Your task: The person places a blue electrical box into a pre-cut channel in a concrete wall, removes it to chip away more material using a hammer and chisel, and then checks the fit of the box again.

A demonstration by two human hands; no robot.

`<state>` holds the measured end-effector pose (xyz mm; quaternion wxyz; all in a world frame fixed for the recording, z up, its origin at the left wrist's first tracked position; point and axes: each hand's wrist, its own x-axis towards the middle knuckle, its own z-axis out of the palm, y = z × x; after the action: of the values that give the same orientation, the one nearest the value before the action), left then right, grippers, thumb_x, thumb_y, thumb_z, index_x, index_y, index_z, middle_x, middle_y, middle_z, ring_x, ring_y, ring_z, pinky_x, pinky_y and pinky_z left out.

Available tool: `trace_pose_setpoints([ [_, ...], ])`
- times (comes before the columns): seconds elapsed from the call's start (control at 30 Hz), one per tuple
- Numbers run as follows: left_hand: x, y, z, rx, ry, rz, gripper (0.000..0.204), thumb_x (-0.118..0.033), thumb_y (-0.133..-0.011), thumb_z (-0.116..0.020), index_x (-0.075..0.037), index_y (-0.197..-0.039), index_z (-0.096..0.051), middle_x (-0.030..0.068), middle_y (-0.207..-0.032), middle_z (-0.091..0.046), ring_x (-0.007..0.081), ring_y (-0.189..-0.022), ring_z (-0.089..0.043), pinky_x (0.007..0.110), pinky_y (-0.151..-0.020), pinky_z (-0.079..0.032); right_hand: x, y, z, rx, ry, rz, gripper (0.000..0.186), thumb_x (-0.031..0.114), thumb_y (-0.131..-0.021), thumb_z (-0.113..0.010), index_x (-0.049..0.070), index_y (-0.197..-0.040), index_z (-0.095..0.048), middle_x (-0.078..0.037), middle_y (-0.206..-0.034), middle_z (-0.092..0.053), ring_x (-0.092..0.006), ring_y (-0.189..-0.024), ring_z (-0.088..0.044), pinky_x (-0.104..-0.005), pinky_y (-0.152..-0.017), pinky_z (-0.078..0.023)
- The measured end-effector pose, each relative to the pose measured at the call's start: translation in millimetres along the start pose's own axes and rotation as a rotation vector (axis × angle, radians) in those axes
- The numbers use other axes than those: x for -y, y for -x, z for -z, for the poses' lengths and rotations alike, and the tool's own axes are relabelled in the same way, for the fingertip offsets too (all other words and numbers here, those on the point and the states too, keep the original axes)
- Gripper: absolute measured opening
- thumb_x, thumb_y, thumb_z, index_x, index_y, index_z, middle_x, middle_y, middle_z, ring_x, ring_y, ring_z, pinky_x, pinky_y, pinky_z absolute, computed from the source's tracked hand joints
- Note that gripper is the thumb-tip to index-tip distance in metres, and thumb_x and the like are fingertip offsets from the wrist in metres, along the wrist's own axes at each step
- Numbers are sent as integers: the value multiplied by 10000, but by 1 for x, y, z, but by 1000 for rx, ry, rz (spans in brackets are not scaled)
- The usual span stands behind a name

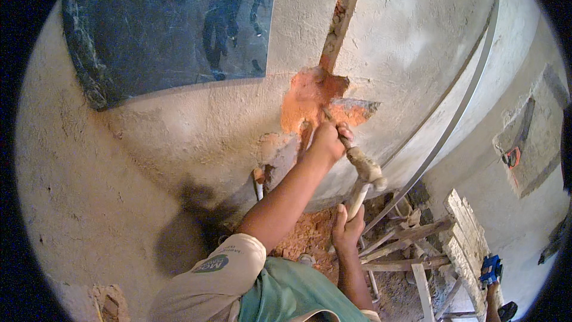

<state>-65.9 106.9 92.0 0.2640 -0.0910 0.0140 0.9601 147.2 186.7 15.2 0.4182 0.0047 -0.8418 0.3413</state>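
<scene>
My left hand (pixel 330 140) is closed around a chisel (pixel 328 114) whose tip is against the broken patch of red brick (pixel 307 92) in the plastered wall (pixel 232 125). Below it, my right hand (pixel 347 226) grips the pale handle of a hammer (pixel 369 173); the hammer head is at the back end of the chisel. A vertical groove (pixel 341 18) runs up from the patch, and a channel with a pipe (pixel 259 182) shows lower down. Brick rubble (pixel 313 238) lies at the wall's foot.
A dark glossy panel (pixel 161 30) covers the upper left wall. A long metal strip (pixel 453 125) runs at right. A wooden scaffold (pixel 465 238) with planks stands at lower right, where another person's hand (pixel 493 292) holds a blue tool (pixel 491 269). Another chiselled recess (pixel 110 307) is at lower left.
</scene>
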Motion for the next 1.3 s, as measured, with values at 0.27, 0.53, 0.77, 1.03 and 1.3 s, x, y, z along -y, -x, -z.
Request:
trace_pose_setpoints([
  [0.27, -1, 9, -9, -1, -50, -24, 101, -64, -826, -410, -2, -755, -445, 35, -615, -433, 110, -495, -416, 208, -430, -400, 52, -49, 31, -379, -995, 251, 328, 335, -875, -441, 27, -974, -492, -91, -784, -540, -171, -648, -524, -285, -598, -460],
  [0.53, 6, 13, 4, 81, -298, -70, 177, -115, -834, -414, -63, -666, -429, 6, -560, -399, 106, -456, -384, 222, -429, -359, 19, -12, 12, 169, -252, -350, 267, 221, -818, -570, -16, -887, -469, -167, -667, -541, -278, -585, -544, -364, -540, -432],
  [0.77, 8, 39, 13, -125, -124, -98, 217, -166, -912, -366, 4, -806, -447, 8, -607, -443, 97, -481, -442, 194, -394, -407, 40, -12, 47, 64, -349, -296, 326, 215, -806, -560, -31, -1006, -484, -118, -786, -573, -211, -690, -556, -317, -639, -446],
  [1.03, 35, 57, 12, 238, -1476, -723, 169, -227, -807, -481, -91, -890, -540, 52, -901, -524, 123, -784, -513, 261, -665, -426, 12, 8, 57, 165, -112, -48, 339, 256, -813, -547, -8, -1023, -516, -142, -896, -591, -239, -815, -581, -359, -677, -461],
  [1.3, -14, 34, 9, 50, -733, -386, 53, -39, -766, -451, -33, -813, -474, 38, -748, -455, 159, -663, -475, 263, -595, -428, 40, -34, 50, 221, -389, -156, 350, 322, -810, -561, 19, -961, -473, -205, -669, -547, -372, -601, -566, -432, -538, -444],
])
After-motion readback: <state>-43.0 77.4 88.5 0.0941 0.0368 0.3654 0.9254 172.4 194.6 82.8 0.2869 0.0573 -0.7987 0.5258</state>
